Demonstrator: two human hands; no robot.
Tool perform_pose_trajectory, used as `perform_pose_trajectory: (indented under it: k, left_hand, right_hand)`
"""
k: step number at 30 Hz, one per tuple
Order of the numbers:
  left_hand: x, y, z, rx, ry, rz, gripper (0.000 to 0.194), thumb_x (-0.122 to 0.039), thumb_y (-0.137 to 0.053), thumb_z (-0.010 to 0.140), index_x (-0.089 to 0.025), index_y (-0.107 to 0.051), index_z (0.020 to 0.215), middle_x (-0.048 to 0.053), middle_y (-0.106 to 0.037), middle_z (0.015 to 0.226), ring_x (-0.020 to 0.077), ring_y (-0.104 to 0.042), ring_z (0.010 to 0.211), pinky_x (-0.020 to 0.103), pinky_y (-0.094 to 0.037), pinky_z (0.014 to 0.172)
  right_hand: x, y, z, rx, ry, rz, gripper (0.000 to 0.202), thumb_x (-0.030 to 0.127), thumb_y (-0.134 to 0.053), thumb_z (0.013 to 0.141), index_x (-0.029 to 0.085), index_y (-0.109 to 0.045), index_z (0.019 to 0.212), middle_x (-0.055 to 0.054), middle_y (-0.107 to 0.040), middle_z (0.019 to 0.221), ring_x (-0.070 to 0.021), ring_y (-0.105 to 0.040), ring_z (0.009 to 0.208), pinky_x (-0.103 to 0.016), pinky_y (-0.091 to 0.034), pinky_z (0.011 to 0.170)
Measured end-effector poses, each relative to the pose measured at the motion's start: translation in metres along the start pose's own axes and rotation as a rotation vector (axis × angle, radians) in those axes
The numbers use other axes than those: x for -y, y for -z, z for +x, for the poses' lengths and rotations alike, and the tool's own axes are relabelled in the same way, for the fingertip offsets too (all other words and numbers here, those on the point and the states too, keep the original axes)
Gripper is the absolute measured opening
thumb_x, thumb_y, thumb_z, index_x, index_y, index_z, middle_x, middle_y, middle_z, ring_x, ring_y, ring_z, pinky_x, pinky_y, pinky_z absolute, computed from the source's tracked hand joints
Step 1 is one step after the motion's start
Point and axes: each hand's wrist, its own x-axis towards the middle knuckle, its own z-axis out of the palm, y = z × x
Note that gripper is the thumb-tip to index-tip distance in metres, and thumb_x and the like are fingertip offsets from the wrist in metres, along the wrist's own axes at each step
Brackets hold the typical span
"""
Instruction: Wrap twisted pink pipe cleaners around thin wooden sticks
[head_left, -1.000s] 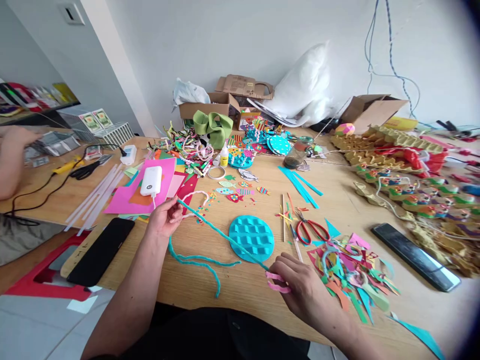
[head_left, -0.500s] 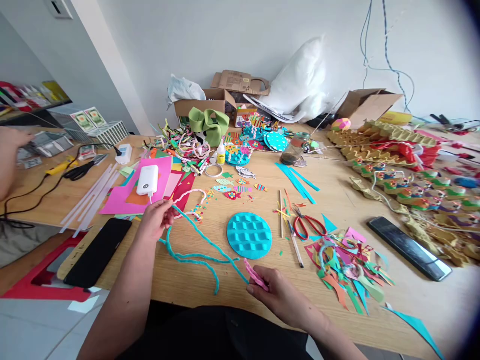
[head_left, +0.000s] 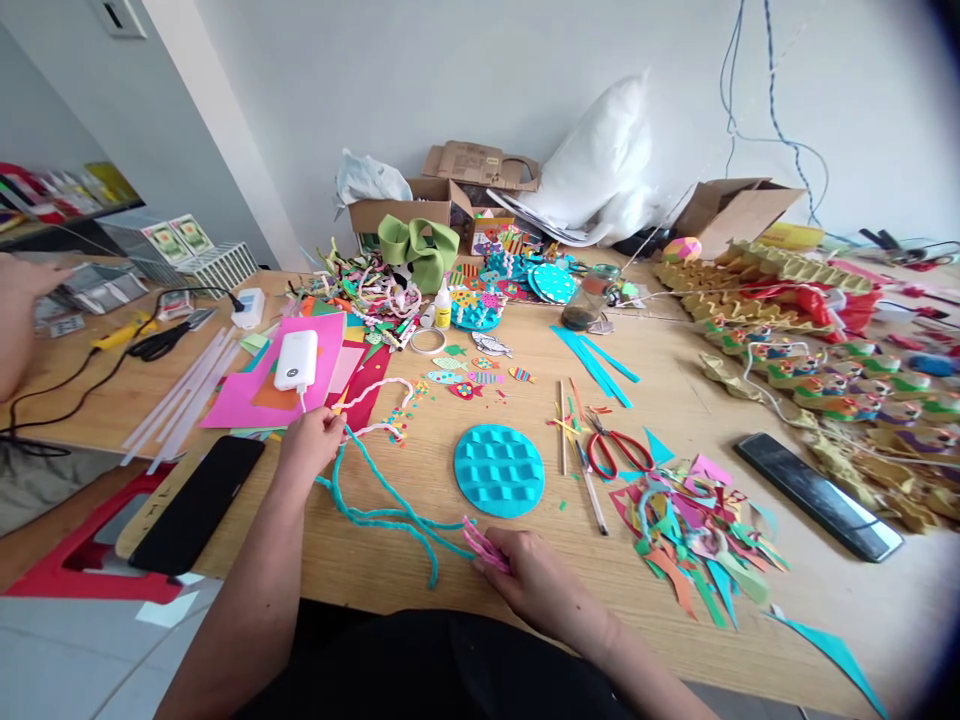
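Observation:
My left hand (head_left: pixel 309 445) is closed in a pinch at one end of a turquoise yarn cord (head_left: pixel 382 480). Close by its fingertips lies a pale pink twisted cord (head_left: pixel 390 382); whether that is pinched too I cannot tell. The turquoise cord runs in loose loops across the table toward my right hand (head_left: pixel 536 575), which is closed around a small bundle of pink yarn (head_left: pixel 484 545). One turquoise strand reaches the right fingertips. Just beyond that hand a turquoise oval piece (head_left: pixel 499 470) with raised bumps lies flat.
Red-handled scissors (head_left: pixel 619 455), a pen (head_left: pixel 596 500) and a heap of paper scraps (head_left: pixel 701 540) lie to the right. Paper fish (head_left: pixel 465 390) lie ahead. Phones (head_left: pixel 196 505) rest on both sides. A white power bank (head_left: pixel 296 360) sits on pink paper. Another person's arm (head_left: pixel 19 320) is at far left.
My right hand has moved a little left with the pink yarn, and my left hand slightly down and left. The turquoise strand between them now hangs slacker.

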Motion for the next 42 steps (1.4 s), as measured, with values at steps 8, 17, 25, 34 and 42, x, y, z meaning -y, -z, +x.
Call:
perform_pose_trajectory:
  k: [8, 17, 25, 34, 42]
  left_hand:
    - [-0.003, 0.003, -0.003, -0.022, 0.024, 0.213, 0.03, -0.043, -0.043, 0.08, -0.021, -0.061, 0.071, 0.007, -0.071, 0.073, 0.0236, -0.064, 0.072, 0.028, -0.036, 0.056]
    - [-0.008, 0.003, -0.004, -0.076, 0.025, 0.278, 0.029, -0.044, -0.046, 0.079, -0.02, -0.063, 0.084, 0.01, -0.071, 0.086, 0.0298, -0.064, 0.085, 0.032, -0.041, 0.063]
    - [-0.008, 0.005, -0.008, -0.213, 0.003, 0.135, 0.044, -0.057, -0.049, 0.075, -0.018, -0.059, 0.094, 0.01, -0.07, 0.086, 0.0286, -0.064, 0.081, 0.034, -0.044, 0.062]
    - [-0.073, -0.006, -0.062, 0.111, -0.36, -0.696, 0.031, -0.044, -0.058, 0.077, -0.017, -0.067, 0.089, 0.005, -0.064, 0.08, 0.0128, -0.053, 0.06, 0.024, -0.043, 0.057]
    - [-0.113, -0.028, -0.097, 0.758, -0.28, -1.108, 0.03, -0.043, -0.065, 0.073, -0.015, -0.072, 0.079, 0.001, -0.056, 0.07, 0.0007, -0.023, 0.039, 0.022, -0.011, 0.037]
  right_hand:
    - [-0.001, 0.016, 0.0, -0.034, -0.048, 0.017, 0.028, 0.04, -0.049, 0.084, 0.019, -0.042, 0.066, 0.002, -0.048, 0.061, -0.0114, -0.04, 0.056, -0.025, -0.023, 0.052]
    - [-0.011, 0.033, -0.006, -0.07, -0.106, 0.182, 0.036, 0.048, -0.049, 0.084, 0.018, -0.043, 0.064, 0.005, -0.037, 0.056, -0.009, -0.032, 0.053, -0.024, -0.023, 0.049]
    - [-0.018, 0.053, -0.01, -0.055, -0.147, 0.731, 0.038, 0.054, -0.051, 0.083, 0.016, -0.053, 0.079, 0.005, -0.043, 0.058, -0.0055, -0.031, 0.041, -0.017, -0.029, 0.033]
    - [0.001, 0.04, 0.021, 0.212, 0.02, 1.337, 0.034, 0.045, -0.059, 0.082, 0.012, -0.061, 0.078, 0.003, -0.05, 0.054, -0.002, -0.035, 0.033, -0.015, -0.014, 0.03]
    - [0.016, 0.022, 0.035, 0.413, 0.01, 1.381, 0.038, 0.048, -0.061, 0.079, 0.01, -0.061, 0.075, 0.004, -0.051, 0.048, -0.0005, -0.029, 0.027, -0.014, -0.014, 0.025]
